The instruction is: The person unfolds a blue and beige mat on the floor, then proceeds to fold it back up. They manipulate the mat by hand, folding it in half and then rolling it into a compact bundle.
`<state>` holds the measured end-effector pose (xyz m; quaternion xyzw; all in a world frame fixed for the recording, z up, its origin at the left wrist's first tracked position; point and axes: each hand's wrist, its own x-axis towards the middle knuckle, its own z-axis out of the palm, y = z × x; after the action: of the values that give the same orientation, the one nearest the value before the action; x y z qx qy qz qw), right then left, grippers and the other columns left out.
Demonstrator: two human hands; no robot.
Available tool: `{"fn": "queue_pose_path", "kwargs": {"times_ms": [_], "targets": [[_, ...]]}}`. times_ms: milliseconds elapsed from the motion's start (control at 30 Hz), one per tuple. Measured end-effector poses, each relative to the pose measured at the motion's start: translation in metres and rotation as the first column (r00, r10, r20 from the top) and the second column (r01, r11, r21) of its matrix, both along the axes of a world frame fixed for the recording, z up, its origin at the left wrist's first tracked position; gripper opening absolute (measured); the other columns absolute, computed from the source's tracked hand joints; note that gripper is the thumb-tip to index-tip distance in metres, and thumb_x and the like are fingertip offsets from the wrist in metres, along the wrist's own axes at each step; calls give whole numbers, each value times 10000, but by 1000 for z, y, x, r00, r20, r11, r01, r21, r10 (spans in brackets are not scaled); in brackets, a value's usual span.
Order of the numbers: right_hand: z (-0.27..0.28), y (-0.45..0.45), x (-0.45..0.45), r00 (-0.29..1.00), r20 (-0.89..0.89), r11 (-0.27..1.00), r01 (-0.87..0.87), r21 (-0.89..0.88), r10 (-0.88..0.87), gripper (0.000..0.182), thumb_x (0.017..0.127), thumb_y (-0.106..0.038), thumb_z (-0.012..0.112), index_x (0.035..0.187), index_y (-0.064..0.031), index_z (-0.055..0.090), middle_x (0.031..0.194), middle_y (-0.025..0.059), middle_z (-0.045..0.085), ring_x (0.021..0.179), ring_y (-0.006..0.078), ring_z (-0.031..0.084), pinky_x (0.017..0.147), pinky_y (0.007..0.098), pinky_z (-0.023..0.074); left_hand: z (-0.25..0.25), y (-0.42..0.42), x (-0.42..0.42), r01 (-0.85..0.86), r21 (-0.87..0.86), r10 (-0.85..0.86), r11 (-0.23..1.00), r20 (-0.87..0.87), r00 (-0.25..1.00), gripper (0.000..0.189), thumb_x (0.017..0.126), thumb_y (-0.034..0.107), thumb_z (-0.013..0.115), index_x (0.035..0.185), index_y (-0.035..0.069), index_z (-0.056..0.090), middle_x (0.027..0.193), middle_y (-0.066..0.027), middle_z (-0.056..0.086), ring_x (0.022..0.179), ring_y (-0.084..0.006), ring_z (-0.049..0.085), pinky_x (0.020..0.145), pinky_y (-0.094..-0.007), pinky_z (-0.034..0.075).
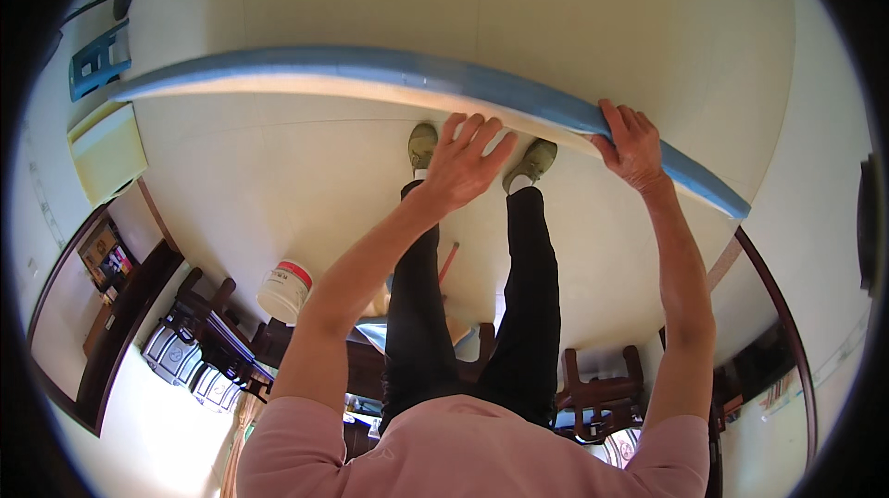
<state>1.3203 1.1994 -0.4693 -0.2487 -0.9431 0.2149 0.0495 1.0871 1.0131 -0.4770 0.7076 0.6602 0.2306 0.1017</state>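
Note:
A long board or panel edge, blue (389,66) on its far side and pale along its near side, spans the view before me and looks curved. My right hand (630,147) grips it towards its right part, thumb on the near side and fingers over the blue. My left hand (469,161) is just on the near side of the pale edge, fingers spread and slightly bent. Whether its fingertips touch the edge I cannot tell. Below the hands are my two shoes on the pale floor.
On the left stand a blue plastic stool (101,62) and a pale yellow bin (107,151). A white bucket with a red band (283,291) is on the floor near my left arm. Dark wooden chairs (603,390) and a red stick (449,262) lie nearer my body.

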Motion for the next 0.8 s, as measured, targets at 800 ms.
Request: {"fn": "queue_pose_path", "kwargs": {"times_ms": [800], "targets": [[-55,75,-24,976,96,969,207,-136,-195,491,798,-243,676,1234,-90,511,1039,135,643,860,321,643,730,394,528,-63,49,8,222,-425,-251,877,-12,968,142,693,64,643,799,127,574,727,-34,538,787,-203,556,686,-366,413]]}}
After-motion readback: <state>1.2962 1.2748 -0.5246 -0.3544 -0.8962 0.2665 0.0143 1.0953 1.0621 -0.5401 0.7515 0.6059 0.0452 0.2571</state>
